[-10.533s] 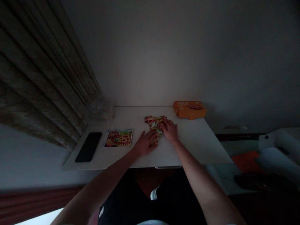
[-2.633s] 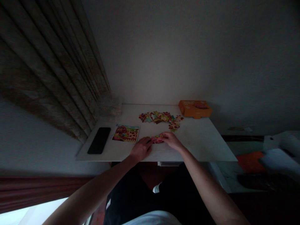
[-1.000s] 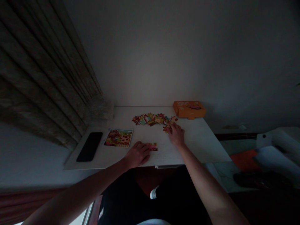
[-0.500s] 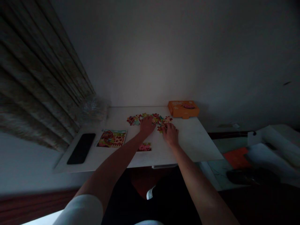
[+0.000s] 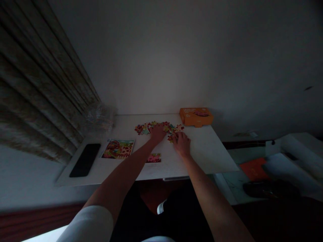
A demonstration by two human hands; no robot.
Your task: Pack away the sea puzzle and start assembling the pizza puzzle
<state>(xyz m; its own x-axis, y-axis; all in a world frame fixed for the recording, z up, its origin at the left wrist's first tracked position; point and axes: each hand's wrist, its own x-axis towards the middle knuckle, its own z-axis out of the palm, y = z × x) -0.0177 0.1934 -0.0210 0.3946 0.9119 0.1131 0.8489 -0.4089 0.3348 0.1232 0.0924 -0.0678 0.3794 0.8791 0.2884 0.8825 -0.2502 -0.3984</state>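
Observation:
Loose jigsaw puzzle pieces [image 5: 144,129] lie in a heap near the back of the white table. On the middle of the heap rests my left hand [image 5: 158,132], its fingers stretched out over the pieces. My right hand [image 5: 182,144] is at the heap's right front edge, fingers bent and closed on a puzzle piece [image 5: 171,138] that shows beside the thumb. A small joined section of puzzle [image 5: 153,158], pink with a dark lower edge, lies nearer me, partly behind my left forearm. To its left lies a farm picture card [image 5: 118,149].
An orange puzzle box [image 5: 196,117] stands at the table's back right. A black phone [image 5: 85,160] lies at the left edge, with clear crumpled plastic [image 5: 99,117] behind it by the curtain [image 5: 42,74]. The wall borders the table [image 5: 212,151] at the back.
The whole view has shifted slightly. Both hands stay at the heap in nearly the same places, with only slight finger movement.

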